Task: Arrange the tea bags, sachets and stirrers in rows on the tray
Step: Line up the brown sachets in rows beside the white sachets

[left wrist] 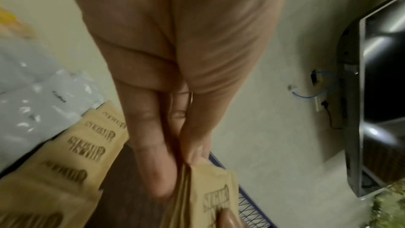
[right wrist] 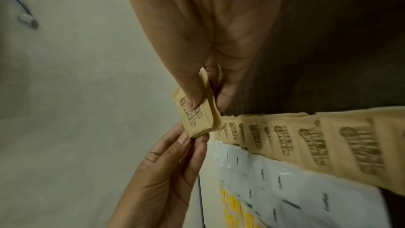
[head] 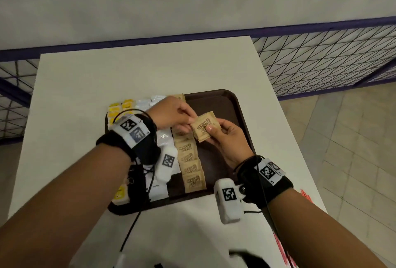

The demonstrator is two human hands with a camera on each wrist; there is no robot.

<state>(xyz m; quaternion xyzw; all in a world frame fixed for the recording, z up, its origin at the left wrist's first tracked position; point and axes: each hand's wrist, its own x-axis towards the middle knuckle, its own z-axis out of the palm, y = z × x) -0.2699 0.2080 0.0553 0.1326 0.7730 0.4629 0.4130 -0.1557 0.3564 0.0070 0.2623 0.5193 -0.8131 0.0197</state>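
Observation:
A dark brown tray (head: 231,105) lies on the white table. My right hand (head: 225,137) holds a small stack of brown sugar sachets (head: 202,126) above the tray's middle, thumb on top. My left hand (head: 175,115) pinches the stack's left edge with its fingertips. In the right wrist view the stack of brown sachets (right wrist: 195,119) sits between my right thumb and fingers, with the left fingertips (right wrist: 186,139) at its lower corner. A row of brown sachets (head: 189,160) runs down the tray, with white sachets (head: 162,137) and yellow tea bags (head: 120,107) in rows to its left.
The tray's right half (head: 220,156) is bare. The white table (head: 128,70) ends at a purple-framed wire fence (head: 321,57) behind and to the right. Something red (head: 306,197) lies at the table's right edge.

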